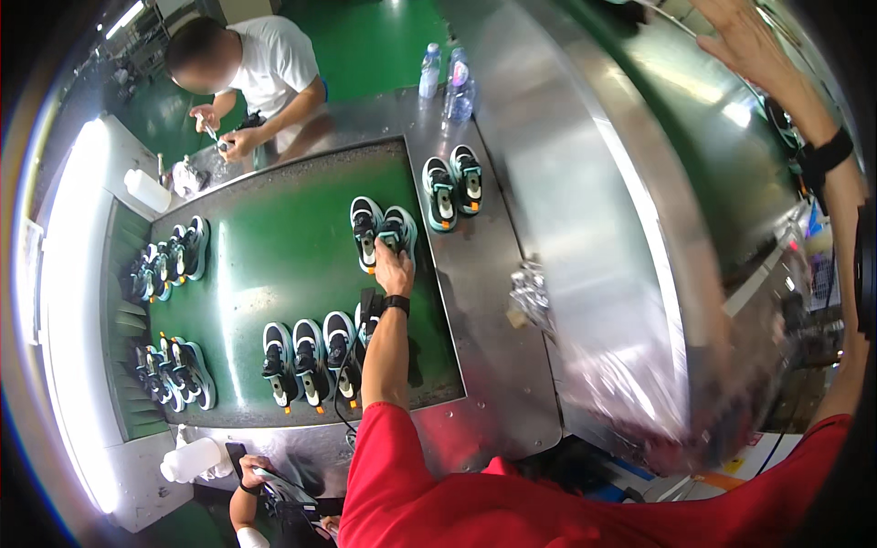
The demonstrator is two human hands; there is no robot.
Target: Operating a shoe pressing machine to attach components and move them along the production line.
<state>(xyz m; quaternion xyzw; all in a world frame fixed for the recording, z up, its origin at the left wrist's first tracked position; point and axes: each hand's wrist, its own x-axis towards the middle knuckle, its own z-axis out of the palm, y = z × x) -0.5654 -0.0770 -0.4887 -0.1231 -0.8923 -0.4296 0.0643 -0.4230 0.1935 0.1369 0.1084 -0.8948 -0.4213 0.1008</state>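
Note:
My left hand [395, 270] reaches out over the green conveyor belt [283, 237]. Its fingers are closed at the near end of a black and white sneaker [396, 228] with teal and orange trim. Touching that one on its left stands a matching sneaker [365, 224]. Off at the upper right, my right hand [744, 41] is raised with its fingers apart and nothing seen in it. Below my left forearm, several like sneakers [311, 361] form a row; the rightmost is partly hidden by the arm.
Another pair of sneakers [440, 194] stands on the metal ledge, with two plastic bottles [459, 91] beyond. More sneakers [187, 370] sit at the belt's left end. A co-worker [265, 73] works at the far side; another person's hand [254, 470] shows below. Clear plastic wrap [630, 384] lies right.

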